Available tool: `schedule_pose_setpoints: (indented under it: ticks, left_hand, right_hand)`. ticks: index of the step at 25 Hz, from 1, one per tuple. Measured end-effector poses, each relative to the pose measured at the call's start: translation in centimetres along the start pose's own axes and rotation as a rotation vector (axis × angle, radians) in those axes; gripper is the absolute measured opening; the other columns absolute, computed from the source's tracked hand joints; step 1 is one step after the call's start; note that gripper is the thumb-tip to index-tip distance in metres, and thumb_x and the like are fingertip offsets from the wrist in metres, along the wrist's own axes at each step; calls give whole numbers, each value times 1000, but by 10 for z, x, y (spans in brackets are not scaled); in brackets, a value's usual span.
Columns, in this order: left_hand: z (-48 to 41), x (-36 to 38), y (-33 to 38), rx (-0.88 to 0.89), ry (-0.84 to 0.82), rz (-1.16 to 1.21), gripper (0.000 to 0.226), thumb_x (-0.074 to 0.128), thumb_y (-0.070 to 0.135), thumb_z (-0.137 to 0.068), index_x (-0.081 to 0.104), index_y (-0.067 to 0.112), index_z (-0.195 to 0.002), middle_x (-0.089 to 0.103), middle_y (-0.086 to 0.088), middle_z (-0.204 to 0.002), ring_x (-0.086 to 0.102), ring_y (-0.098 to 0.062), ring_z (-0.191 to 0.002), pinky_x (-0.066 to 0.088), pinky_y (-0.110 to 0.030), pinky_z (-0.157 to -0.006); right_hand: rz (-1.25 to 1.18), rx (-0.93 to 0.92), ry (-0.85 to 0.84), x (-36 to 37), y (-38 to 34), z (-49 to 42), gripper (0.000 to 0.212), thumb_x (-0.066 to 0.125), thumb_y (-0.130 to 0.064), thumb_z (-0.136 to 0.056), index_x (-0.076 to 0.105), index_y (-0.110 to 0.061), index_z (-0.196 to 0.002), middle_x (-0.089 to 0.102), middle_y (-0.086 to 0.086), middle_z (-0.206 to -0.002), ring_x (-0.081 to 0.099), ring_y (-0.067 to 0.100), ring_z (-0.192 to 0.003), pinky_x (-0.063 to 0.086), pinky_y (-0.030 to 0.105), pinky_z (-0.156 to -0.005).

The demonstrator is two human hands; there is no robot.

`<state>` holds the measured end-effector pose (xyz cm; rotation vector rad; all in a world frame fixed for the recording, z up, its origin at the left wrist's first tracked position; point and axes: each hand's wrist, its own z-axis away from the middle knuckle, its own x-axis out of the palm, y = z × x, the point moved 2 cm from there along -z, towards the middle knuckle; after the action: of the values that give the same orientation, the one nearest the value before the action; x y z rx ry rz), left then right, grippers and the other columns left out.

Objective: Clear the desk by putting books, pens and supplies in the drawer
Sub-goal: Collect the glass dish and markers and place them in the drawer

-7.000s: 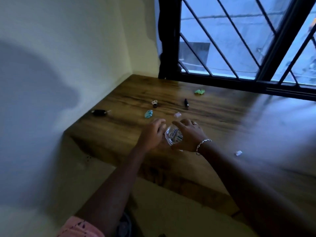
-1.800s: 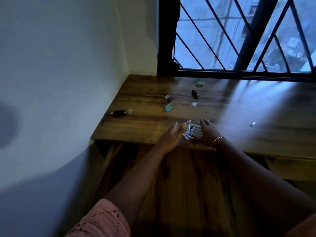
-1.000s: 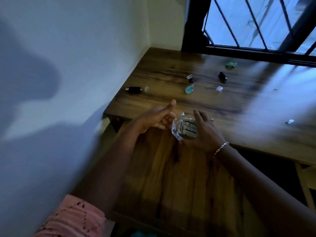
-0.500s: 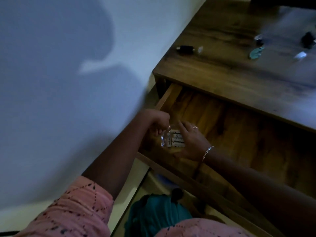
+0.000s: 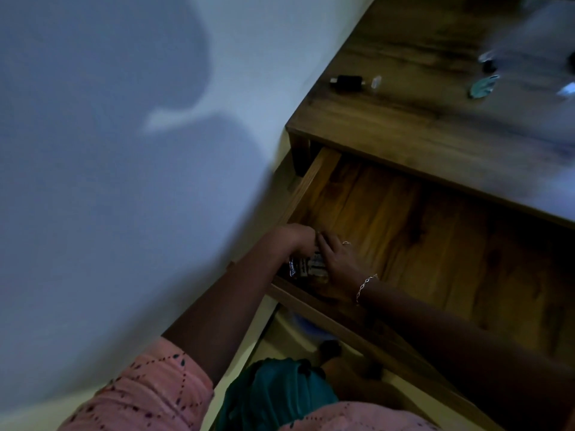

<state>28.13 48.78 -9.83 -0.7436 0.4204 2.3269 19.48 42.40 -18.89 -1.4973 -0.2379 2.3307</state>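
The wooden drawer (image 5: 441,244) stands pulled out under the desk (image 5: 435,126). In its near left corner both hands hold a small clear plastic box (image 5: 306,265) with labelled pieces inside. My left hand (image 5: 294,239) curls over the box's top left side. My right hand (image 5: 337,264), with a ring and a bracelet, grips it from the right. Much of the box is hidden by the fingers. A black cap-like item (image 5: 348,80) with a small clear piece (image 5: 376,82) beside it lies on the desk's left side.
A teal item (image 5: 482,86), a dark small item (image 5: 488,65) and a pale piece (image 5: 566,88) lie on the desk at far right, blurred. The wall runs along the left of the drawer. My teal and pink clothing fills the bottom of the view.
Both hands have carried the clear box from the desk's front edge down into the open drawer, now low in its near left corner. The view has tilted down and left.
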Motion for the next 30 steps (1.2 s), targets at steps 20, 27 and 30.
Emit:
schedule_pose_setpoints:
  ticks: [20,27,30]
  left_hand:
    - [44,38,118,574,738,-88,39,40,25,-99,39,11,-134,48,-12,-130,53,-22,-110,45,-31,-84]
    - [82,97,125,640,849,-145,39,35,30,-99,39,12,-134,43,-11,-132,45,-24,-116,44,-34,-87]
    - [92,118,116,594,826,-163,41,31,31,-100,37,12,-136,41,-11,-136,39,-26,-124,38,-39,-97]
  right_hand:
    - [-47,377,491,-49,43,156,86,58,-46,-84,17,-2,-145,21,17,-152,20,29,-140,15,35,-116]
    - [-88,484,498,-21,20,221,83,54,-47,-87,15,-2,-145,20,15,-152,21,27,-139,14,31,-114]
    - [-89,489,525,-5,6,236,82,52,-46,-88,13,-2,-145,19,14,-152,21,27,-139,14,32,-114]
